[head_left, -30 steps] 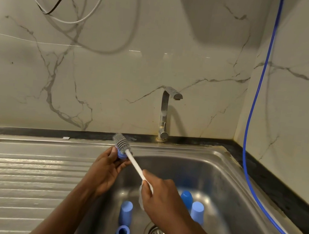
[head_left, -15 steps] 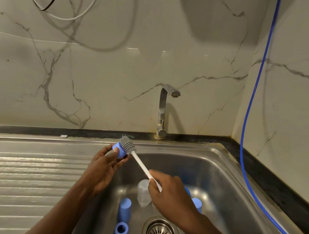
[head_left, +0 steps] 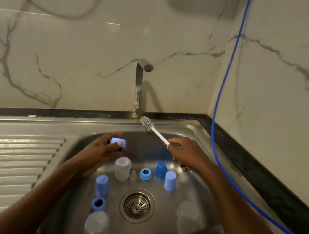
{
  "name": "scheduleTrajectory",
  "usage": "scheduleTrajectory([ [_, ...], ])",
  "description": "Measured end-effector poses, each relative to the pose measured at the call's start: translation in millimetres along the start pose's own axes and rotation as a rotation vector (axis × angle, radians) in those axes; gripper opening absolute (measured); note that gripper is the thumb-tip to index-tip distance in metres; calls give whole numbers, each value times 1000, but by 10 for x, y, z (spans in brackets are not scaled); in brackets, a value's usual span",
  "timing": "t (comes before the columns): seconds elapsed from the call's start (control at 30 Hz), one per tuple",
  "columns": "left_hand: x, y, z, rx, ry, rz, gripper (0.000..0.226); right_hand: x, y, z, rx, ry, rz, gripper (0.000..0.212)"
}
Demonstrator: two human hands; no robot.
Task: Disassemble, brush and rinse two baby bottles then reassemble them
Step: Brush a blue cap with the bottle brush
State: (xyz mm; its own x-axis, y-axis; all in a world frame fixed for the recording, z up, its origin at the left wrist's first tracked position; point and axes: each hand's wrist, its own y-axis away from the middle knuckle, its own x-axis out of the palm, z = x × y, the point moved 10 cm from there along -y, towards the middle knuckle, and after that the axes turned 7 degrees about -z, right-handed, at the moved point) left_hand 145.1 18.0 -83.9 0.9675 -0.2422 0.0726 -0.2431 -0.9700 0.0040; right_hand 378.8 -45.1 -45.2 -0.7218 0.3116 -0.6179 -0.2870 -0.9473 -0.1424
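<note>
Blue plastic bottle ring (head_left: 118,142) is pinched by thumb and fingertips of the left hand (head_left: 105,149) at ten o'clock over the steel sink (head_left: 90,128) — so drips should land inside. The right hand (head_left: 186,153), fingers wrapped, holds the white-handled grey brush (head_left: 148,125) at one o'clock, clear of it — likely between scrubs.

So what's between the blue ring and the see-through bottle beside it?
A small clear teat, it seems, between the clear bottle and the blue ring; the head view shows it.
</note>
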Motion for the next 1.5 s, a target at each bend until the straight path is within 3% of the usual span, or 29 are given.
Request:
scheduleTrajectory([
  [0.13, 373, 34, 142, 113, -564, 170, 25, -26, -24, -129, 37, -65, -15, 25],
  [0.27, 797, -33, 282, 230, -826, 215, 36, 32, -65, -180, 19, -35, -45, 23],
  [0.4, 1528, -20, 542, 463, -1113, 452, 40, 93, -135, -199, -23, -27, -81, 18],
  [0.7, 2155, 68, 1078, 578, -1395, 731, 46, 79, -218, -224, -72, -13, -161, 18],
  [0.93, 2365, 137, 1164, 567, -1386, 707, 28, 101, -222, -221, -72, -4, -151, 19],
  [1.07, 2287, 178, 1056, 598, -1394, 709, 45, 95, -234, -237, -66, -5, -152, 20],
  [1.2, 2015, -44, 783, 670, -1422, 521, 49, 27, -243, -221, -91, 9, -211, 22],
  [1.27, 1826, -220, 702, 626, -1430, 436, 58, 8, -242, -208, -99, 1, -229, 23],
  [1.37, 1723, -353, 809, 530, -1472, 490, 69, -4, -236, -188, -120, 18, -239, 23],
  [1.5, 1835, -392, 953, 497, -1461, 507, 67, 14, -234, -158, -134, 14, -235, 23],
])
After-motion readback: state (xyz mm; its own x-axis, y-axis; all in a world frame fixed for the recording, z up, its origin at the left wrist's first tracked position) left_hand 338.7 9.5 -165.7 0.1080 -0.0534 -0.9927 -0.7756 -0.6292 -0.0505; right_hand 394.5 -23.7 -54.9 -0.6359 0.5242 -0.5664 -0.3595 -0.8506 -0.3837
